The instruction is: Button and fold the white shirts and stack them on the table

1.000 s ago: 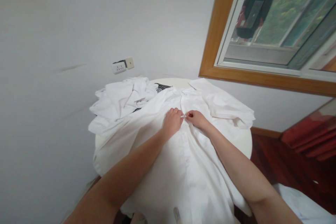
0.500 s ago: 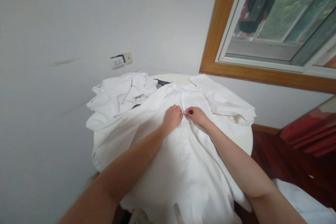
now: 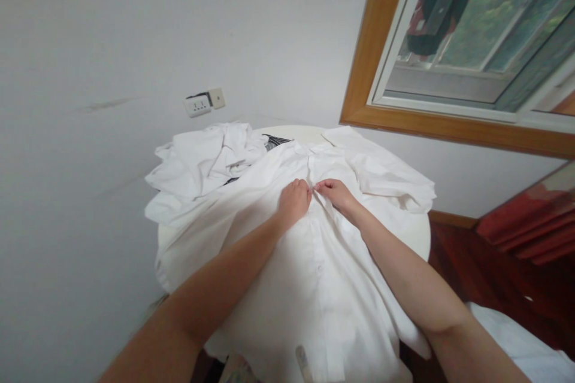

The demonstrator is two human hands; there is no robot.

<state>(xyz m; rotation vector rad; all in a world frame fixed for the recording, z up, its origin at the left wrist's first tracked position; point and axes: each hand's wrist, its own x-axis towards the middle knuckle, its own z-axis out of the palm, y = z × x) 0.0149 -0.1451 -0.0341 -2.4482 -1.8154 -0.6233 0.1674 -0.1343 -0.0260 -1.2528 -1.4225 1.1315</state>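
Observation:
A white button-up shirt [image 3: 314,275] lies spread face-up over a small round white table [image 3: 417,236], its collar at the far side. My left hand [image 3: 293,202] and my right hand [image 3: 335,192] meet at the shirt's front placket just below the collar. Both hands are closed in a pinch on the placket edges, fingertips touching each other. Whatever sits between the fingertips is too small to make out. My bare forearms reach in from the bottom of the view.
A heap of other white garments [image 3: 202,158] with a dark striped piece [image 3: 275,142] lies at the table's far left. A wall socket [image 3: 197,105] is above it. A wood-framed window [image 3: 372,54] is at right, red-brown floor [image 3: 476,275] below, white fabric [image 3: 516,341] at bottom right.
My hands have shifted slightly up the placket toward the collar, and the pinch has tightened. The view has drifted a little.

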